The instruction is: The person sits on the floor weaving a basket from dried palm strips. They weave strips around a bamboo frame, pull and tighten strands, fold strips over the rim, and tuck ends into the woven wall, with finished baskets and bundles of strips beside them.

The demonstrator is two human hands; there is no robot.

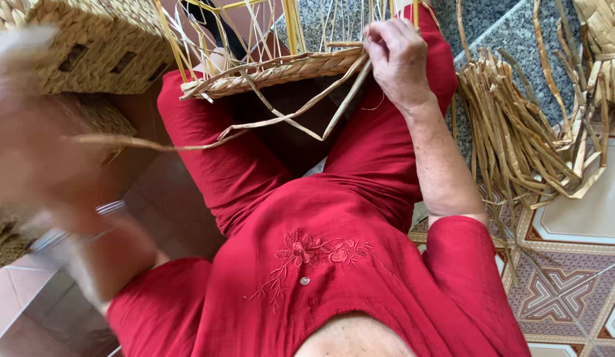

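Observation:
A half-woven straw basket with yellow upright spokes rests on my lap, between my knees in red trousers. My right hand grips the woven rim at its right end, fingers closed over the straw. Loose straw strands hang from the rim. One long strand runs out to the left toward my left hand, which is a large blur at the left edge. The blur hides whether that hand pinches the strand. Silver bangles sit on my left wrist.
A finished woven basket stands at the top left. A heap of dried straw strips lies on the floor to my right. Grey stone and patterned tiles cover the floor there.

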